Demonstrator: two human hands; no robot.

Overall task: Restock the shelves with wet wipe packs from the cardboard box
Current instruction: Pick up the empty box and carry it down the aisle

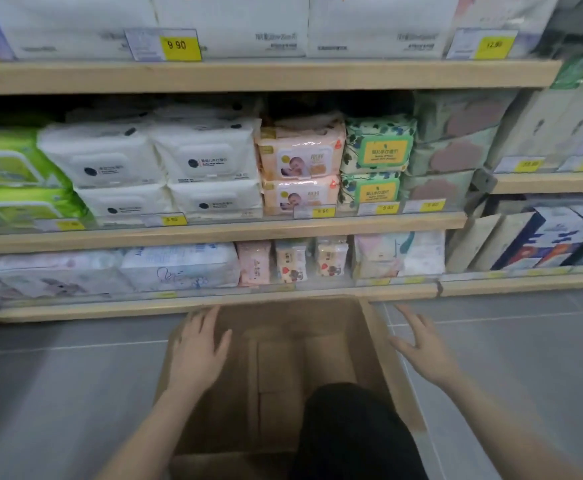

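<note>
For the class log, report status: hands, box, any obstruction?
Left hand open at the cardboard box left wall. Right hand open beside right wall. Box interior shows no packs. A dark shape covers its near corner.

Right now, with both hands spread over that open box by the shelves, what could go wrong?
The cardboard box looks empty inside, so reaching in may find no packs. The left hand and right hand are open at its thin walls; lifting it there could buckle them. The box sits close against the bottom shelf edge, so it might bump it and the small packs above.

floor: grey tiles | shelving: light wood boards | yellow price tags
</note>
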